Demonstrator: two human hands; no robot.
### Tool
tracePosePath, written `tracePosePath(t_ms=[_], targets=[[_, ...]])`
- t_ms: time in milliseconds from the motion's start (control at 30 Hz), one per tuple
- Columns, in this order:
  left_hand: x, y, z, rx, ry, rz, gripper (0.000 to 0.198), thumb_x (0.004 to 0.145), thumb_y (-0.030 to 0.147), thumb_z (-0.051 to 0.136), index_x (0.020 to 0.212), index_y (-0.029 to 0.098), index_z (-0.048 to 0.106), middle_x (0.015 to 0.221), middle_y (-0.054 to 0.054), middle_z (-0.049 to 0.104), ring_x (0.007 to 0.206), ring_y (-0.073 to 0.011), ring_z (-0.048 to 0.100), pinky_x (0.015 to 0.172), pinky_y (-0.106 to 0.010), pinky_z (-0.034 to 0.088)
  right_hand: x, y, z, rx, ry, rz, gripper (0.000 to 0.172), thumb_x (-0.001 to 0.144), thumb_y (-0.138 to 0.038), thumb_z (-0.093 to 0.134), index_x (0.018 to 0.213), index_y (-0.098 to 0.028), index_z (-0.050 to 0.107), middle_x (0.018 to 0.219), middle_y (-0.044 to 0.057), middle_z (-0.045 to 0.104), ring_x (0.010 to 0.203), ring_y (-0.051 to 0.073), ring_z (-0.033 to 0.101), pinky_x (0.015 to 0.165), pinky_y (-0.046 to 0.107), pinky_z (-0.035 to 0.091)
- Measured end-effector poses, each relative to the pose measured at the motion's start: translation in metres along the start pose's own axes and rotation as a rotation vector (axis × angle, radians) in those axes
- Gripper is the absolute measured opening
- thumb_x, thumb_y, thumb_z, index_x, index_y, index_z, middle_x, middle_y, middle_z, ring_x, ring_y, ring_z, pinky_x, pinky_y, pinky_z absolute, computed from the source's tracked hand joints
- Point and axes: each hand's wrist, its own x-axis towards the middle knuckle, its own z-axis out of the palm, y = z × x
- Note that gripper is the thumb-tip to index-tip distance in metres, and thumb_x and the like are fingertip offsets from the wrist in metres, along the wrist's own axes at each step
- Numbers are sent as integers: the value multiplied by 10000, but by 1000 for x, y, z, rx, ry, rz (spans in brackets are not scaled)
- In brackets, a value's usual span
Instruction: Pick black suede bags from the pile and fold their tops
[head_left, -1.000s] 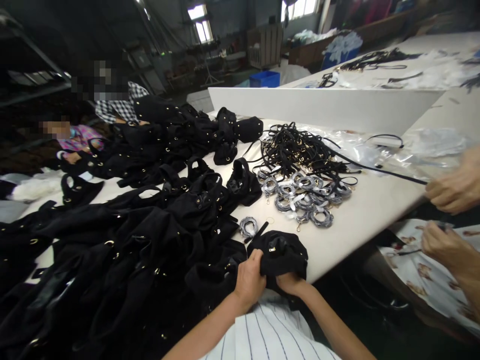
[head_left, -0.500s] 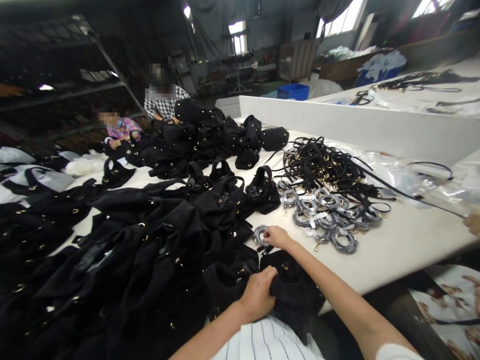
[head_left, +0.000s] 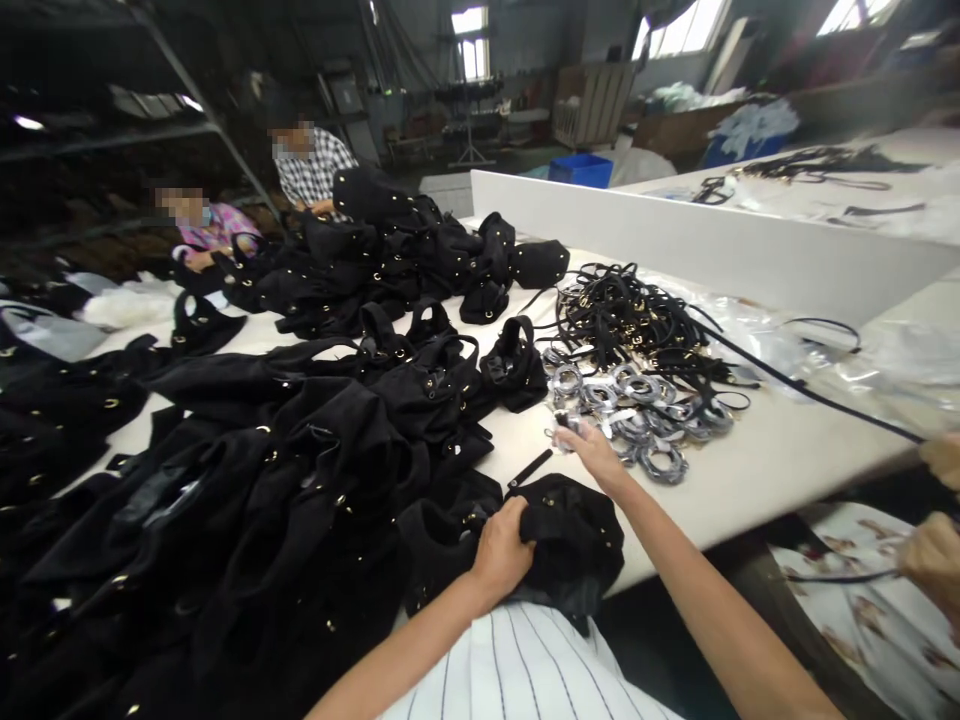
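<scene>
My left hand (head_left: 507,556) is closed on the edge of a black fabric bag (head_left: 574,520) near my body; gold fittings show on the cloth. Out over the table, my right hand (head_left: 596,455) has its fingers on a wrapped, coiled strap (head_left: 564,436), blurred and partly hidden by the fingers. Just beyond that hand lies a cluster of coiled straps in clear wrapping (head_left: 663,462). A short black strip (head_left: 531,468) rests on the pale table between the bag and the right hand.
Black bags (head_left: 300,470) cover the table's left side. Loose black straps (head_left: 630,315) with gold buckles are heaped behind the coils. A white divider (head_left: 675,235) runs along the back. Two people work at the far left; another person's hands (head_left: 934,550) are at right, by a long strap (head_left: 817,395).
My right hand has moved the coiled strap away from beside the bag, rightward to the other coils, uncovering the black strip. My left hand keeps its hold on the bag.
</scene>
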Motion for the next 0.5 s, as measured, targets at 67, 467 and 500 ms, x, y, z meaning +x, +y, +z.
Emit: tracePosePath(t_ms=[67, 467, 500], targets=[[7, 3, 2, -3, 27, -40, 231, 781, 51, 541, 940, 206, 604, 954, -41, 692, 910, -208, 656, 802, -294, 477, -50, -9, -36, 357, 145, -107, 283, 961, -485, 445, 976, -213, 523, 844, 42, 619, 922, 219, 621, 941, 383, 477], [19, 31, 5, 16, -3, -51, 147, 892, 149, 514, 981, 192, 623, 936, -54, 720, 889, -209, 688, 803, -298, 488, -167, 41, 71, 177, 2, 195, 288, 952, -334, 444, 1120, -165, 607, 948, 89, 677, 887, 243, 634, 853, 394, 503], [13, 32, 5, 42, -39, -8, 170, 875, 112, 499, 967, 197, 614, 938, -45, 712, 883, -200, 685, 794, -290, 490, -161, 51, 83, 97, 29, 237, 310, 947, -299, 401, 1124, -154, 611, 950, 110, 687, 924, 265, 646, 888, 419, 503]])
